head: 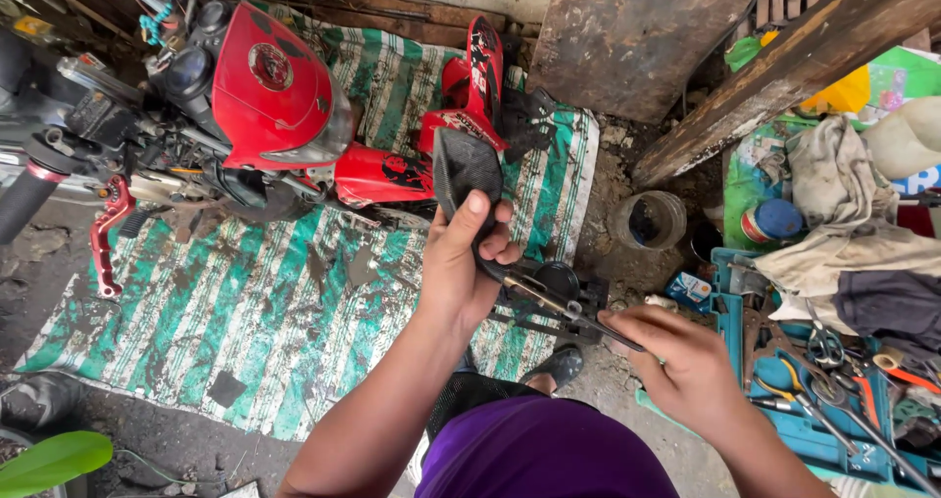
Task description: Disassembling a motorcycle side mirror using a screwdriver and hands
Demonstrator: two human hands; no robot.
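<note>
right hand (686, 361) grips scissors (564, 307), blades up-left | left hand (461, 263) clasps black rubber strip (466, 170), upright

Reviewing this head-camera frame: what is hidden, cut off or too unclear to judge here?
- Black rubber piece: lower part covered by the left hand.
- Thin metal tool: handle end buried in the right hand; tip lost against dark parts, so its kind is unclear.
- Red motorcycle: front cut off by the left edge.
- Blue tool tray: cut by the right edge, contents cluttered.
- Small bucket: contents in shadow.
</note>
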